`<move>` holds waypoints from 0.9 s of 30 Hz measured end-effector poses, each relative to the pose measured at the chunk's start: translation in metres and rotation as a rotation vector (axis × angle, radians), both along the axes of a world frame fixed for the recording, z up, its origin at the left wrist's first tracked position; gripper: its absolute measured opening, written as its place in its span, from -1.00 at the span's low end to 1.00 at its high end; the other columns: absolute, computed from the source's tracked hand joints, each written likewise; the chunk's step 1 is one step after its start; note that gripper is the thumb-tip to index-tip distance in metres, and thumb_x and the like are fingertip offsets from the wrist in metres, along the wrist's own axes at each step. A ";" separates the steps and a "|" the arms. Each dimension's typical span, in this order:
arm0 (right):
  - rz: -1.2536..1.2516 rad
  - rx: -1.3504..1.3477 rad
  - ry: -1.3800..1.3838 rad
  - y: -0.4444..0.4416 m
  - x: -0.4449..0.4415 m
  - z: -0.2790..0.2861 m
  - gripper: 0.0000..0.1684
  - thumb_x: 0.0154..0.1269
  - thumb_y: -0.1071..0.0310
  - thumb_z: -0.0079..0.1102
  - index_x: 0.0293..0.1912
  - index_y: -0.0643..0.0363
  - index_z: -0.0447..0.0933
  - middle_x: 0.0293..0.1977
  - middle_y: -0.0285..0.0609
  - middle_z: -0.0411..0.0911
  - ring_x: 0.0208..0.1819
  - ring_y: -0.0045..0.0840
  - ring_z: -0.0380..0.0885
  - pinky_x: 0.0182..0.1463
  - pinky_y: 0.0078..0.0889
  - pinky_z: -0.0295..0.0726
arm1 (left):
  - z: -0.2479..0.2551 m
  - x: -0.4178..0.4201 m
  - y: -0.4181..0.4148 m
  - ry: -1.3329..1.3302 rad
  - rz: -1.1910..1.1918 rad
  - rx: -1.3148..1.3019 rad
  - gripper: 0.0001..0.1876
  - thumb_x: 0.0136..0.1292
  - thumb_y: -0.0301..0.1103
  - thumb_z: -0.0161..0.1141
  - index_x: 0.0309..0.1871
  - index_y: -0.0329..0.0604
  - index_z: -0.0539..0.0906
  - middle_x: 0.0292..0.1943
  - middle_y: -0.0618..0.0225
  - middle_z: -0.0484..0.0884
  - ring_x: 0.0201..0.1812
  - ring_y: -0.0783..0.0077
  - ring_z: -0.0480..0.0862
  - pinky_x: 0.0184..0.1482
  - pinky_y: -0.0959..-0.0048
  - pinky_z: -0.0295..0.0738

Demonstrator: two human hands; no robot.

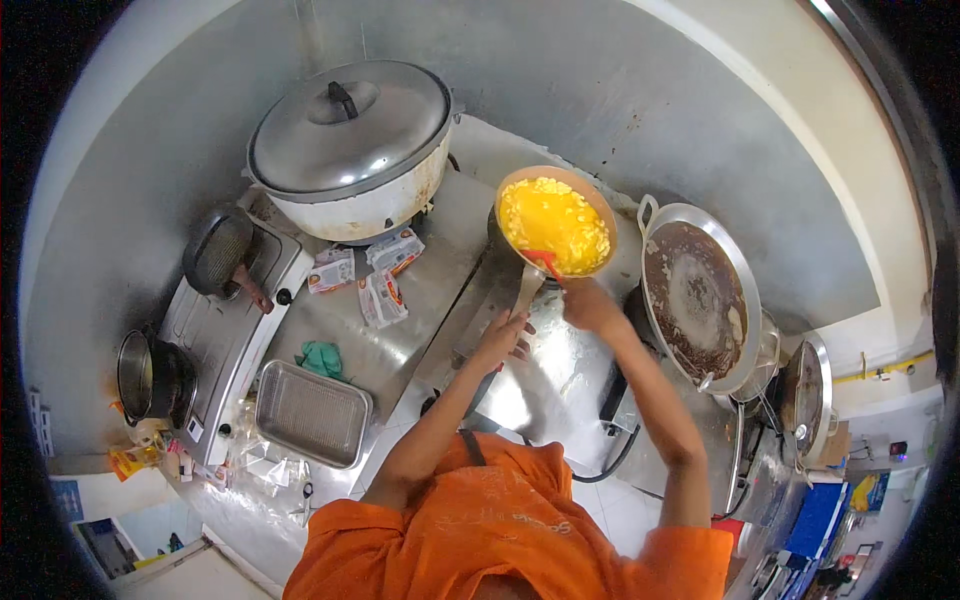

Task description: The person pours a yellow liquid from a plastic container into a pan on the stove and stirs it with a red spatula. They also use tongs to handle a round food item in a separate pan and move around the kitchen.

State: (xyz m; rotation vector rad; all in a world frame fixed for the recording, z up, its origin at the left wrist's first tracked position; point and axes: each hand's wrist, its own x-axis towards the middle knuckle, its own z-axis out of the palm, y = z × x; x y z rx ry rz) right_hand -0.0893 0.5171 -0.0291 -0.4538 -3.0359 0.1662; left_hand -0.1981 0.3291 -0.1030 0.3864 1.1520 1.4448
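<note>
My left hand [504, 339] grips the pale handle [529, 289] of a frying pan [609, 219] with a tan inside. Yellow beaten egg [544, 217] covers the pan's bottom, liquid in the middle with set curds around it. In my right hand [592, 306] is a red spatula [545, 259], its head at the near edge of the egg. To the right stands a wide metal wok [742, 277] of bubbling, brownish oil [694, 300]. What supports the frying pan is mostly hidden beneath it.
A large lidded rice cooker [352, 180] stands back left, with torn printed packets [384, 298] before it. A two-burner gas stove [232, 360] at left carries a grill pan [217, 251] and a dark pot [146, 375]. Nearby are a metal tray [315, 412], green cloth [321, 358] and scissors [307, 491].
</note>
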 end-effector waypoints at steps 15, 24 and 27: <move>-0.421 0.167 -0.117 0.033 -0.107 -0.011 -0.80 0.06 0.32 0.11 -0.32 0.17 0.62 -0.36 -0.01 0.64 -0.29 -0.20 0.65 -0.19 -0.17 0.63 | 0.003 -0.006 -0.002 -0.016 -0.029 0.019 -0.67 0.43 -0.12 -0.11 0.02 -0.19 0.36 -0.24 0.30 0.53 -0.53 0.48 0.54 -0.56 0.45 0.57; -0.414 0.256 -0.369 0.065 -0.034 0.156 -0.75 0.05 0.28 0.09 -0.27 0.07 0.65 -0.28 -0.02 0.64 -0.19 -0.20 0.64 -0.17 -0.10 0.62 | -0.001 -0.008 -0.004 -0.046 -0.033 0.026 -0.67 0.42 -0.12 -0.07 0.05 -0.16 0.35 -0.25 0.34 0.53 -0.55 0.53 0.54 -0.60 0.50 0.52; -0.386 0.106 -0.485 0.021 -0.011 0.179 -0.72 0.04 0.28 0.09 -0.22 0.04 0.65 -0.25 0.01 0.63 -0.16 -0.17 0.63 -0.13 -0.10 0.61 | -0.009 -0.008 -0.003 -0.071 -0.015 0.033 -0.65 0.40 -0.10 -0.05 0.05 -0.18 0.35 -0.26 0.34 0.53 -0.55 0.53 0.53 -0.60 0.50 0.52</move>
